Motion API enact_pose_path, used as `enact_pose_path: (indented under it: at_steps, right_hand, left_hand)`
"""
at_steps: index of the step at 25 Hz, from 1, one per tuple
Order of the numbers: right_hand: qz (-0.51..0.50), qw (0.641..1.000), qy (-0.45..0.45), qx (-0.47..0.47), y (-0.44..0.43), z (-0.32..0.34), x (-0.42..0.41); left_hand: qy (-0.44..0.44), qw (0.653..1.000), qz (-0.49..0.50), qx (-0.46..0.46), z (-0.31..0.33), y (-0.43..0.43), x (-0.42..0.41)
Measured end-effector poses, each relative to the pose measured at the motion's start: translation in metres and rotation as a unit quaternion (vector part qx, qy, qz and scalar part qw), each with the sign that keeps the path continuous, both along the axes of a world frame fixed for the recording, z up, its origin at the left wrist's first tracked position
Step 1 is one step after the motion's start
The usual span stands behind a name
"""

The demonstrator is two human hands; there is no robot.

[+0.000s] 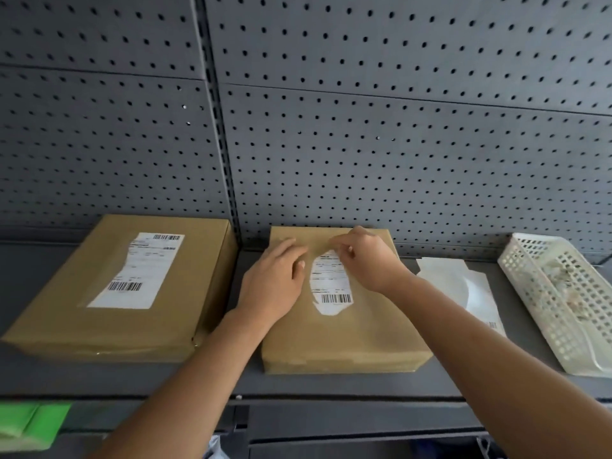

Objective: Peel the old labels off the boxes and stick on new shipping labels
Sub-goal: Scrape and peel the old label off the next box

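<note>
Centre box (347,339): lies flat on the shelf (331,385), close to the pegboard back wall, between the second box and the loose sheets
Old label (331,283): on the box top, ragged-edged and partly torn away; barcode end stuck down
Left hand (275,283): fingers (288,250) straight and close together, pressed flat on the cardboard beside the label, likely to stop the box lifting under the pull
Right hand (371,260): fingers (341,241) curled, pinching the label's far edge to peel it
Second box (82,293): to the left, its label (139,273) mostly whole, probably next
White sheets (463,286): right of the centre box, seemingly fresh labels or backing
Basket (563,306): far right, holds scraps, apparently for peelings
</note>
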State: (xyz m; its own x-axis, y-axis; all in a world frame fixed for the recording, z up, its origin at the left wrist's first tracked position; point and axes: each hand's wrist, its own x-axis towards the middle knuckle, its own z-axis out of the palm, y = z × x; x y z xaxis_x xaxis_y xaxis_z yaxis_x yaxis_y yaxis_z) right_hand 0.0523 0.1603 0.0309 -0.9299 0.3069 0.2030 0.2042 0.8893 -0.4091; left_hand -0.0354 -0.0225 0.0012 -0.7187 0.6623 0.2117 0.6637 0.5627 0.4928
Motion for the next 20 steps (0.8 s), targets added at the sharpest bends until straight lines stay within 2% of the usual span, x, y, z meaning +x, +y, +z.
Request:
enact_pose_path:
  at_steps: [11, 15, 20]
  right_hand:
    - [-0.049, 0.999, 0.008, 0.01, -0.008, -0.01, -0.012]
    - [-0.072, 0.996, -0.021, 0.054, -0.008, -0.008, -0.021]
    - [-0.046, 0.977, -0.097, 0.183, -0.015, -0.001, -0.026]
  left_hand:
    - [0.018, 1.0, 0.005, 0.011, -0.004, 0.0, 0.001]
    - [0.025, 1.0, 0.008, 0.009, -0.003, 0.001, 0.002]
    - [0.031, 0.999, 0.011, 0.001, -0.005, 0.001, 0.001]
